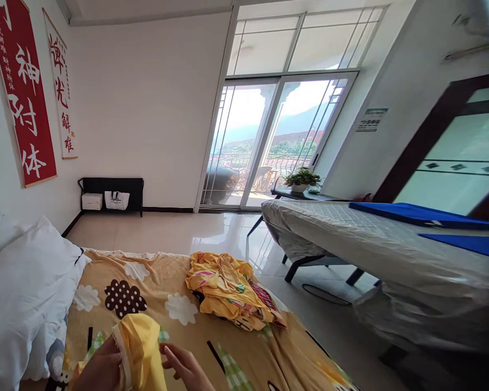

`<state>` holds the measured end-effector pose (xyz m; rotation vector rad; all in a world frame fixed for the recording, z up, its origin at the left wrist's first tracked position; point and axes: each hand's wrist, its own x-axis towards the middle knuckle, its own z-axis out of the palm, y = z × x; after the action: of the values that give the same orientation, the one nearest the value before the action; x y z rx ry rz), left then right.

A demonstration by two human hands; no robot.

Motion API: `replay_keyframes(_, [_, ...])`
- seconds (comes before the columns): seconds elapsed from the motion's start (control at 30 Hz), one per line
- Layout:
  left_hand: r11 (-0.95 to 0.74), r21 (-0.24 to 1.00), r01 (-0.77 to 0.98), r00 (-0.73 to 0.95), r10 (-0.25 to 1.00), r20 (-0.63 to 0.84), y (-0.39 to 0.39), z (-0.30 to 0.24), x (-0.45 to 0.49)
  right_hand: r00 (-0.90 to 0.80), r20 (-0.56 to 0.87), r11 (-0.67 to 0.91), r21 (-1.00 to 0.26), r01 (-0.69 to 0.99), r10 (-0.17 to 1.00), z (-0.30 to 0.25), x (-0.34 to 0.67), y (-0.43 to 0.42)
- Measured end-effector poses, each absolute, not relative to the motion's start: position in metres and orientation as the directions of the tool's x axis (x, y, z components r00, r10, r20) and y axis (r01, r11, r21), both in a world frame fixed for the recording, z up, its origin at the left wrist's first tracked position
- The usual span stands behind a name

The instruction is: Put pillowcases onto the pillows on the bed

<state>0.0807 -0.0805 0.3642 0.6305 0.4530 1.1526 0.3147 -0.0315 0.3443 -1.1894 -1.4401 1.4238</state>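
My left hand (102, 367) is closed on a yellow cloth (143, 347) with a pale seam along its left edge. The cloth stands up in a rounded fold at the bottom of the view, and its lower part is cut off. Beside its right edge is my right hand (187, 369), fingers slightly bent and apart, the tips close to the fabric. Farther along the bed lies a crumpled heap of yellow printed fabric (224, 282), with a red checked part showing at its right. Under everything spreads a tan blanket (155, 288) with cloud and tree patterns.
White pillows (28, 288) lie at the left. A plastic-wrapped mattress (391, 255) on dark legs stands to the right, with blue flat panels (419, 213) on it. Against the far wall is a black bench (136, 195); a potted plant (300, 182) sits near the sliding glass door (264, 141).
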Motion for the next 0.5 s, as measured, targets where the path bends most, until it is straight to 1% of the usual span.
replay_keyframes(0.1, [0.254,0.649,-0.717,0.367,0.929,0.042,-0.078,0.36,0.089,-0.371,-0.173,-0.133,-0.982,0.131,0.913,0.325,0.287,-0.053])
replay_keyframes(0.17, [0.244,0.67,-0.701,0.36,0.932,0.037,-0.077,0.358,0.091,-0.437,-0.175,-0.14,-0.984,0.112,0.882,0.32,0.271,-0.061])
replay_keyframes(0.27, [0.234,0.713,-0.661,0.338,0.941,0.004,-0.076,0.357,0.09,-0.463,-0.108,-0.097,-0.994,0.047,0.88,0.322,0.255,-0.066])
replay_keyframes(0.4, [0.16,0.752,-0.639,0.238,0.971,-0.004,-0.078,0.36,0.083,-0.458,-0.002,0.002,-1.0,0.009,0.889,0.334,0.251,-0.065])
replay_keyframes(0.5, [0.161,0.746,-0.646,0.109,0.987,-0.119,-0.077,0.362,0.079,-0.39,0.015,0.014,-1.0,-0.005,0.921,0.346,0.254,-0.062])
